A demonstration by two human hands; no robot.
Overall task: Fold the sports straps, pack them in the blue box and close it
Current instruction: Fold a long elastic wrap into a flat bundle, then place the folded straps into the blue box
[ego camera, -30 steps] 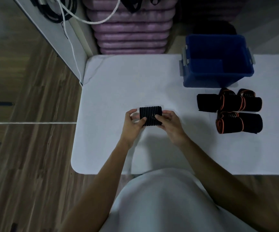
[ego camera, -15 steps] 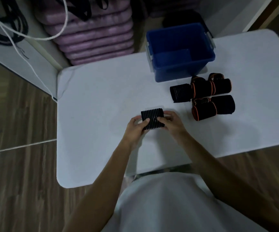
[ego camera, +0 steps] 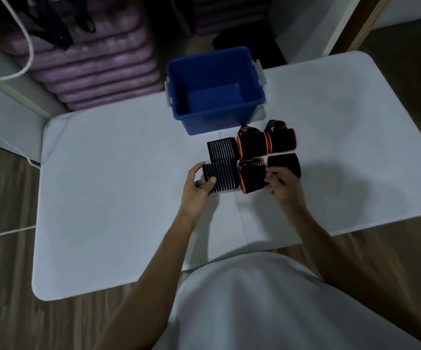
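No text, label, brand or number can be read on anything here; the picture is dark and the surfaces show no clear writing.

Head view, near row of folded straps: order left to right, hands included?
left hand → ribbed black strap → orange-trimmed strap → right hand; plain black strap overlaps the right hand, so left out.

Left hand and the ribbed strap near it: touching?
Touching. The head view shows the left hand gripping the ribbed strap: its thumb lies across the strap's near corner, fingers curl round its left edge.
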